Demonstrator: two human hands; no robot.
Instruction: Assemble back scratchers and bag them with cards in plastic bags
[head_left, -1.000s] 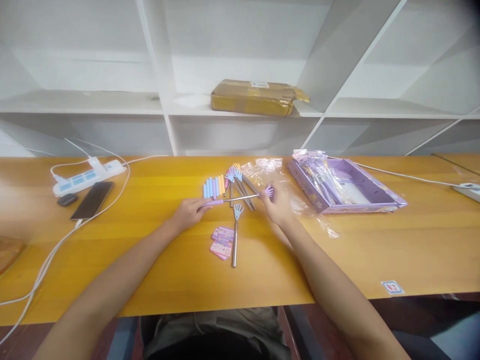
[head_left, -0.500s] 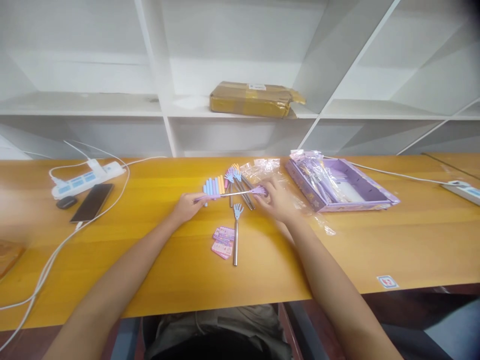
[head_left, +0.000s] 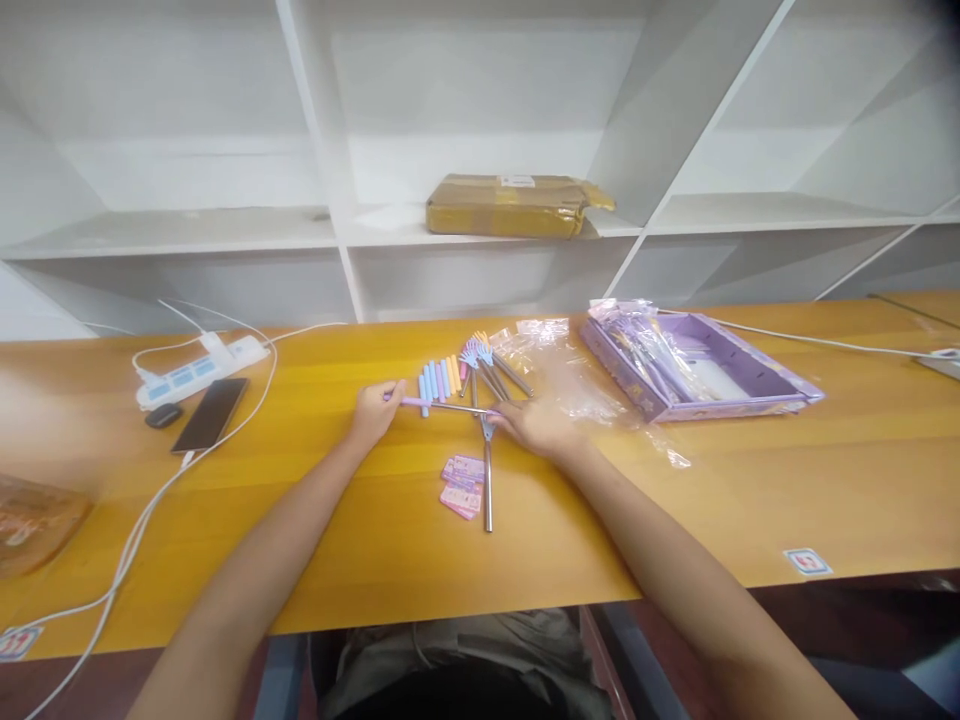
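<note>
A telescopic back scratcher [head_left: 459, 407] with a purple grip and metal rod stretches level between my two hands. My left hand [head_left: 375, 412] is closed on the end of its purple grip. The other end is under my right hand [head_left: 534, 425], whose fingers close round the claw head and mostly hide it. Below the rod lies a blue-headed back scratcher [head_left: 488, 485], its claw partly covered by my right fingers. Just behind are several coloured grip tubes [head_left: 439, 378] in a row and a pile of back scratchers [head_left: 491, 370]. Small pink and purple cards [head_left: 462, 485] lie nearer me.
A purple box [head_left: 739, 408] with wrapped items stands at the right, beside clear plastic bags [head_left: 574, 375]. At the left are a power strip [head_left: 202, 372], a phone [head_left: 210, 415] and white cables [head_left: 139, 535]. A taped parcel [head_left: 510, 208] rests on the shelf.
My right hand has moved a little toward me and left, and its fingers now cover the purple claw that showed before. My left hand stays on the grip. The view has shifted slightly.
</note>
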